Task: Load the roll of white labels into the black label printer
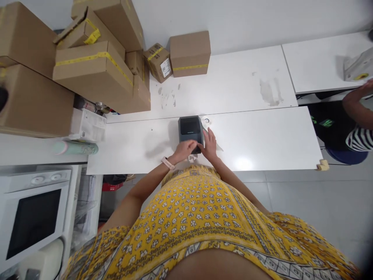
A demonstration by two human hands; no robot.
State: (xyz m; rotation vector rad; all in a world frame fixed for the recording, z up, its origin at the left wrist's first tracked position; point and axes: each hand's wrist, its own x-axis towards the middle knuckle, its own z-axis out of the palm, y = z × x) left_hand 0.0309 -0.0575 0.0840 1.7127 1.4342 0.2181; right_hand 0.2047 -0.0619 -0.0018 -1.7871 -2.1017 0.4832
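Note:
A dark grey, box-shaped device (190,126) with a glossy black top stands on the white table (262,140) in front of me. My left hand (184,151), with a pale pink watch band at the wrist, is at the device's near side. Its fingers are curled closed, and what they hold, if anything, is hidden. At the device's right side, my right hand (210,146) has its fingers stretched out and apart, with the thumb near the front corner. Just beyond its fingertips lies a small white roll (206,121). Small white scraps (191,158) lie below the device.
Cardboard boxes (93,70) with yellow tape are stacked at the left, and another box (190,54) stands by the wall. A mint bottle (76,147) lies at the left, above a white microwave (36,217). At the right edge another person's arm (358,99) shows.

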